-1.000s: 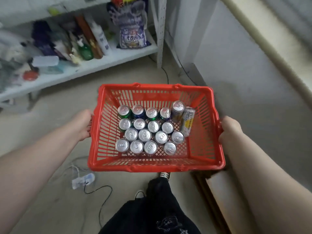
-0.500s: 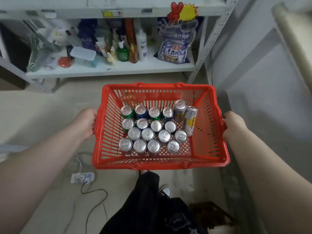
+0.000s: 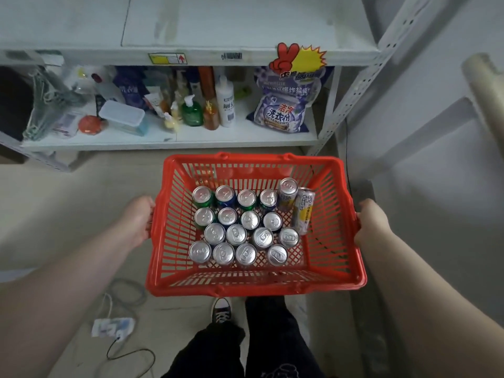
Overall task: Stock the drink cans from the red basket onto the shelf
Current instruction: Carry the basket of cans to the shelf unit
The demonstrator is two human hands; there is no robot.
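I carry a red basket (image 3: 331, 271) in front of me, above the floor. My left hand (image 3: 137, 219) grips its left rim and my right hand (image 3: 371, 225) grips its right rim. Several drink cans (image 3: 237, 234) stand upright in rows inside it, silver tops up. Two taller slim cans stand at the right of the rows, and one of them, a white and yellow can (image 3: 303, 210), leans over. A white shelf board (image 3: 245, 25) lies bare straight ahead, just beyond the basket.
The lower shelf (image 3: 169, 139) holds bottles, a detergent bag (image 3: 282, 110), a plastic box and hangers. A perforated upright (image 3: 351, 99) frames the shelf's right side, with a grey wall beyond. A power strip (image 3: 113, 326) and cables lie on the floor at left.
The view has swung toward the shelf and come nearer, so the bare upper board is now in sight. Both hands still hold the basket; the cans have not shifted.
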